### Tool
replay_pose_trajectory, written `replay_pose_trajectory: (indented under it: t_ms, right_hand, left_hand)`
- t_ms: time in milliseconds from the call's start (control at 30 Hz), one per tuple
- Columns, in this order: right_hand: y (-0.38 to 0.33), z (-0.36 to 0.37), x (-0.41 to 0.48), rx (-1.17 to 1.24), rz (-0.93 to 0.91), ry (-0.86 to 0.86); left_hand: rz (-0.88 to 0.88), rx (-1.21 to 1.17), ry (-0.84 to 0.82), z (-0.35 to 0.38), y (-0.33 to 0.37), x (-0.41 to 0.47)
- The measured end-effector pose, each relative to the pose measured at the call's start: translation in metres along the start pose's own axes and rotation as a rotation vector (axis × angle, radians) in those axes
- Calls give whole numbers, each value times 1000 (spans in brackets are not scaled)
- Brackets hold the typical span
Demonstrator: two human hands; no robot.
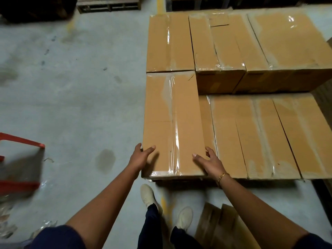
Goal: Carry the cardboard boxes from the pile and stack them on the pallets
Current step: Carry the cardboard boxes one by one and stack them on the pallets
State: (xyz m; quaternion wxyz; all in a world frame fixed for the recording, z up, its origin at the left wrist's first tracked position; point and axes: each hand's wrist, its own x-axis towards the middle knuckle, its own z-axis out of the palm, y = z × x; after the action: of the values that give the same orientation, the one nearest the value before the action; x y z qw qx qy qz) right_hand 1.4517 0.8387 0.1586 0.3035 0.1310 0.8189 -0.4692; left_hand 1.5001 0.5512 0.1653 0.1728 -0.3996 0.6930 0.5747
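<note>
A long taped cardboard box [172,123] lies at the near left of a stack of similar boxes. My left hand [141,156] grips its near left corner, thumb on the top face and fingers down the left side. My right hand [209,161] grips the near right corner, thumb on top, fingers over the right edge. More boxes sit behind it [169,42] and to its right on a lower layer [255,137]. A taller row stands at the back right [287,42]. The pallet under the stack is mostly hidden.
Grey concrete floor [80,87] spreads to the left. A red metal frame [21,141] stands at the left edge. Flat cardboard pieces [221,225] lie by my feet [149,196]. An empty wooden pallet [109,5] is at the top.
</note>
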Motion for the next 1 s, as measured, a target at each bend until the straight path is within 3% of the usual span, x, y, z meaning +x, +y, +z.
replay_pose_trajectory:
  t_ms: [233, 433, 567, 767, 1000]
  right_hand:
    - [13, -23, -72, 7, -3, 3]
    - [73, -45, -152, 133, 62, 124]
    - [133, -46, -217, 225, 151, 287]
    - [218, -36, -312, 406, 293, 432]
    - [294, -39, -399, 638, 371, 565]
  left_hand:
    - [118, 104, -10, -4, 2, -65]
    - [277, 260, -82, 21, -12, -111]
    - [340, 360, -243, 49, -28, -138]
    - [388, 591, -545, 103, -60, -186]
    - [393, 749, -784, 184, -82, -249]
